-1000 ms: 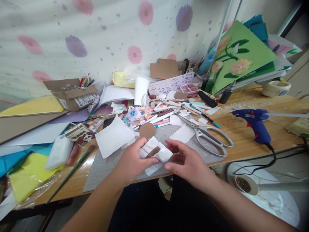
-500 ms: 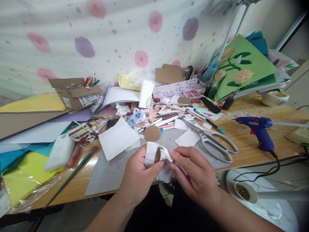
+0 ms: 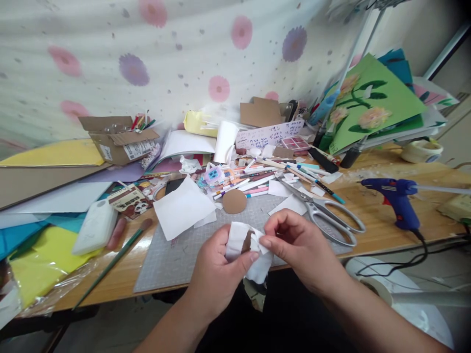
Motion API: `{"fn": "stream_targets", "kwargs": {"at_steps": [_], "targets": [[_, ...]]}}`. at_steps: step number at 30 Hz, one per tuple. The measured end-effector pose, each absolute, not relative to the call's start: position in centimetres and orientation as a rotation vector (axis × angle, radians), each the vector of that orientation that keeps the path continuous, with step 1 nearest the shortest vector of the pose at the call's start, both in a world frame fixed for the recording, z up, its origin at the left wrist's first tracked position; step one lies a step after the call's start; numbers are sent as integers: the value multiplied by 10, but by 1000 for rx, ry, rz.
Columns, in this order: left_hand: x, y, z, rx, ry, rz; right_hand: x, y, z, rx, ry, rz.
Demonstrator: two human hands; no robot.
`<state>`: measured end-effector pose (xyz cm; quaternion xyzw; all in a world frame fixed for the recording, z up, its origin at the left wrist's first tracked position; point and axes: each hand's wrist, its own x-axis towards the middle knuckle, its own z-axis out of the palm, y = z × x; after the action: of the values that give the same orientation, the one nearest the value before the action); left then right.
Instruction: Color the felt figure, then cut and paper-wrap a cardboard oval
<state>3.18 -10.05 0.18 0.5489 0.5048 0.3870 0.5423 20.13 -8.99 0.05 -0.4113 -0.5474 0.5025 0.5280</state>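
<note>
Folded white paper (image 3: 235,239) is held up over the near edge of the grey cutting mat (image 3: 156,272). A strip of brown cardboard (image 3: 248,241) shows between its folds. My left hand (image 3: 215,269) grips the paper from the left, thumb across its front. On the other side, my right hand (image 3: 303,247) pinches a folded-over flap of the paper between thumb and index finger. Just beyond lies a round cardboard disc (image 3: 234,201), with a white paper sheet (image 3: 186,208) to its left. Large scissors (image 3: 320,212) rest on the mat beyond my right hand.
A blue glue gun (image 3: 399,198) with a trailing cord lies at the right. Pens and markers (image 3: 253,184) are heaped behind the disc. To the left are a green-handled brush (image 3: 114,262), a white case (image 3: 96,228) and coloured sheets (image 3: 40,262). A cardboard box (image 3: 117,142) stands farther back.
The white paper has turned in my left hand and tilts more. My right fingers have risen to its upper right edge, pinching the flap there. The view has shifted slightly.
</note>
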Motion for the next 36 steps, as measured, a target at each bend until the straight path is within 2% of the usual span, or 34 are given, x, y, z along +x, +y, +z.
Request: {"fn": "stream_targets", "kwargs": {"at_steps": [3,7,12,18,24,36], "targets": [[30,-99,4,1309,1190,893,206,-90,2,-1098,-1576,1100],[22,-93,8,1231,952,796,212,-90,6,-1207,-1775,910],[17,-85,11,1247,1014,893,211,-88,8,-1155,-1798,947],[22,-87,13,1719,1266,997,211,-87,8,-1163,-1738,1045],[12,-92,16,2071,1155,986,213,-89,7,-1154,-1772,910],[20,-89,9,1369,1253,919,208,-93,0,-1052,-1907,469]]}}
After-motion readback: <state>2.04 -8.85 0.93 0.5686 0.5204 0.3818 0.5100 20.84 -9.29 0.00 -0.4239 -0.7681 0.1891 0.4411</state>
